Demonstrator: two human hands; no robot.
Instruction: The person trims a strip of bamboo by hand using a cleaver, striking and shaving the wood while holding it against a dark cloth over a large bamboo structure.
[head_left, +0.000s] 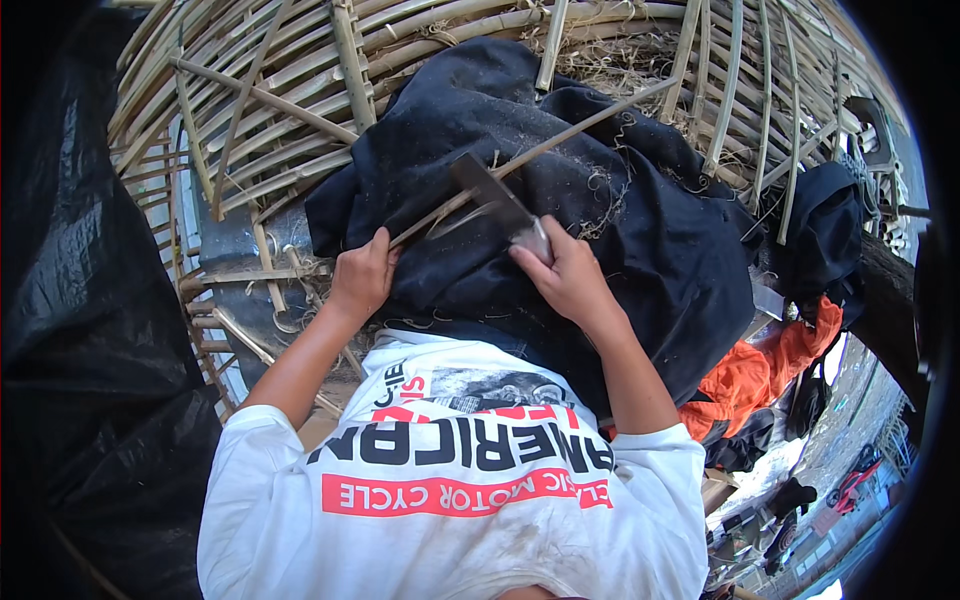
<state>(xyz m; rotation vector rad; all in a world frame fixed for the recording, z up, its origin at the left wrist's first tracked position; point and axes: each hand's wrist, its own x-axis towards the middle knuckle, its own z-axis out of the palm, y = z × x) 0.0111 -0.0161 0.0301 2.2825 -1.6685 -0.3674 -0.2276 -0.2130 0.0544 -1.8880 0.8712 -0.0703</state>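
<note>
My left hand (364, 274) is closed on the near end of a long, thin bamboo strip (575, 130), which slants up to the right across a dark cloth (640, 240) over my lap. My right hand (572, 272) grips the handle of a broad-bladed knife (492, 192). Its blade points up and to the left and crosses the strip a short way beyond my left hand. A pale, blurred sliver shows beside the blade, below the strip. From this view I cannot tell how deep the edge sits in the bamboo.
Split bamboo slats (290, 110) form a curved frame across the far side, with curly shavings (625, 75) among them. A black plastic sheet (90, 330) hangs at the left. Orange cloth (755, 375) lies at the right, near a dark trunk-like post (892, 300).
</note>
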